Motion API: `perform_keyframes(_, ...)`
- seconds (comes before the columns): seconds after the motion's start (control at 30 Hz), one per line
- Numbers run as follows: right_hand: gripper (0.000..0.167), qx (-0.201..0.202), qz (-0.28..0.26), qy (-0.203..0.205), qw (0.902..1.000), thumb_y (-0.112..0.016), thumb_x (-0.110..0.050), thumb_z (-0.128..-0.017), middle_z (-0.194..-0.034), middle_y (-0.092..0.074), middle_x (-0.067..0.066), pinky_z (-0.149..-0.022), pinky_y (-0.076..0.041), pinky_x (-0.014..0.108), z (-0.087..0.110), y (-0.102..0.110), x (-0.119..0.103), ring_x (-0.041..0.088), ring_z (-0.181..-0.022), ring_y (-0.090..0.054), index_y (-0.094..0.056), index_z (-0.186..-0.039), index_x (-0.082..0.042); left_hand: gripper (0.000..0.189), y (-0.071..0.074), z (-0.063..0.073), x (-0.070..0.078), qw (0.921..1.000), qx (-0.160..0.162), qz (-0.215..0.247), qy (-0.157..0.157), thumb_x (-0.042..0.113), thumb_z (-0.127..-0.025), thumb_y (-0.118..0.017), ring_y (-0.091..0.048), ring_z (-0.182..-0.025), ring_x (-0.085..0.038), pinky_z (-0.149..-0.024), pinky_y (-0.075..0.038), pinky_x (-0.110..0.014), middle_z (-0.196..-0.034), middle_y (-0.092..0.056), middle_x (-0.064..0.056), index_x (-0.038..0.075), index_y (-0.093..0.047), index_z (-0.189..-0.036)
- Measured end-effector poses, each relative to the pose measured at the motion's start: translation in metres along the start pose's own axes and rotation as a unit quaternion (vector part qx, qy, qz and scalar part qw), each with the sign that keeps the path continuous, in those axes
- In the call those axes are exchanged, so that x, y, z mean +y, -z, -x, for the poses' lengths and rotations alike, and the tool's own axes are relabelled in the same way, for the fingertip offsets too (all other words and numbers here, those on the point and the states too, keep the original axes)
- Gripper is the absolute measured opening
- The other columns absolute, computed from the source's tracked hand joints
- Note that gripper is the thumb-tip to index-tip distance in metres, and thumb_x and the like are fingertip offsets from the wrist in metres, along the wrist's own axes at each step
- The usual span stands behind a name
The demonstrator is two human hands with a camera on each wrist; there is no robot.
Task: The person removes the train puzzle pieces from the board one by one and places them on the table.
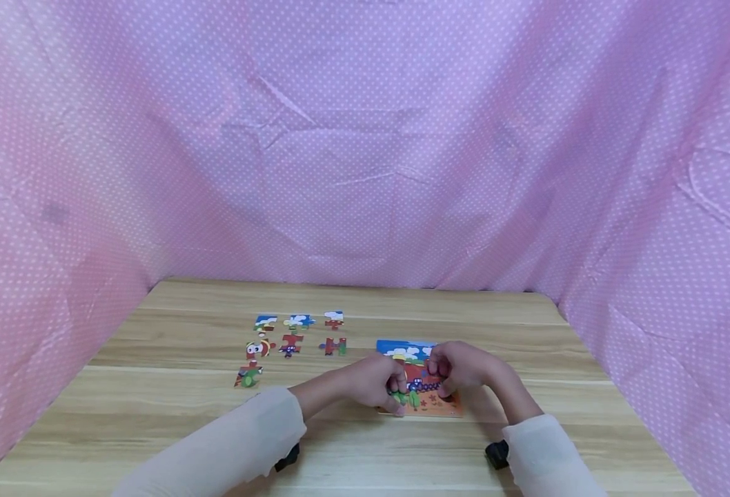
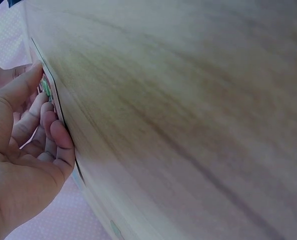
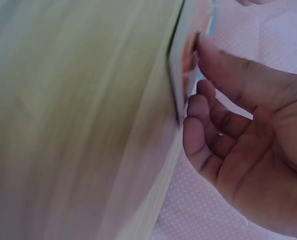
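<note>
A jigsaw puzzle lies on the table, its picture blue at the top, red in the middle and orange below. Over its left part is my left hand, fingers bent, thumb at the near edge; in the left wrist view a green patch shows between thumb and fingers. The right hand reaches onto the puzzle's right part. Its thumb touches the surface near a corner and the other fingers curl beside the edge. Whether either hand pinches a piece or only presses on the picture is hidden by the fingers.
Several loose puzzle pieces lie spread out on the wooden table, left of the puzzle. Pink dotted cloth hangs behind the table and along both sides. Dark wrist devices sit below both cuffs.
</note>
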State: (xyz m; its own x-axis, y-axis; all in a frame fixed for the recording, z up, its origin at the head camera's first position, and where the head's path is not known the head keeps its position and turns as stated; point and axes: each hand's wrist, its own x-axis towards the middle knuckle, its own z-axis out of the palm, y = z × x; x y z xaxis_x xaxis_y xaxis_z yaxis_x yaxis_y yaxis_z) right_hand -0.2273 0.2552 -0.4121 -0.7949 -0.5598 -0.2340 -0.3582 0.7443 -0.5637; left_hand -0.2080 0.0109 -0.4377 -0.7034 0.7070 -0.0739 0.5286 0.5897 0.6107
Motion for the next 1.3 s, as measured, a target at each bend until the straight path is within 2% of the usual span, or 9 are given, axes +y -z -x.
perform_keyframes(0.1,0.027,0.003,0.016,-0.001,0.9999,-0.088,-0.005,-0.079,-0.085,-0.059,0.002,-0.075,-0.044,0.037,0.0020,0.0006,0.0016,0.019,-0.082,-0.052,-0.064,-0.090,-0.011,0.022,0.0000,0.0001,0.0002,1.0000,0.000,0.004,0.004,0.023,-0.082,-0.089,-0.051,-0.074,-0.002,-0.069,-0.047,-0.018,-0.082,-0.061,0.009,0.019,-0.068,-0.089)
perform_keyframes(0.37,0.025,-0.019,0.016,0.029,0.9993,-0.087,-0.008,-0.081,-0.082,-0.060,0.002,-0.068,-0.044,0.030,0.0016,0.0042,0.0068,0.016,-0.077,-0.052,-0.063,-0.088,-0.009,0.022,0.0004,-0.0005,0.0010,0.9999,0.000,0.012,0.004,0.021,-0.081,-0.089,-0.051,-0.074,-0.002,-0.069,-0.048,-0.018,-0.083,-0.062,0.008,0.018,-0.068,-0.089)
perform_keyframes(0.7,0.026,-0.029,0.023,0.024,0.9990,-0.086,-0.007,-0.082,-0.082,-0.060,0.002,-0.069,-0.045,0.031,-0.0002,0.0032,0.0063,0.017,-0.077,-0.053,-0.061,-0.090,-0.008,0.023,-0.0004,0.0002,0.0039,0.9969,0.000,0.068,0.039,0.013,-0.080,-0.089,-0.053,-0.076,-0.004,-0.070,-0.048,-0.020,-0.085,-0.063,0.005,0.015,-0.069,-0.090)
perform_keyframes(1.13,0.026,-0.020,0.019,0.013,0.9995,-0.085,-0.004,-0.082,-0.084,-0.059,0.004,-0.069,-0.045,0.032,0.0013,0.0003,0.0056,0.018,-0.078,-0.053,-0.060,-0.090,-0.008,0.023,-0.0030,0.0003,0.0061,0.9941,0.010,0.087,0.064,0.010,-0.080,-0.089,-0.053,-0.077,-0.006,-0.072,-0.047,-0.021,-0.085,-0.062,0.004,0.014,-0.068,-0.090)
perform_keyframes(1.3,0.026,-0.021,0.015,0.004,0.9997,-0.085,-0.004,-0.083,-0.083,-0.059,0.005,-0.068,-0.044,0.032,0.0007,-0.0007,0.0060,0.018,-0.078,-0.052,-0.060,-0.090,-0.008,0.020,-0.0053,0.0003,0.0077,0.9911,0.026,0.104,0.079,0.007,-0.081,-0.087,-0.053,-0.076,-0.007,-0.070,-0.047,-0.021,-0.083,-0.063,0.004,0.013,-0.068,-0.087)
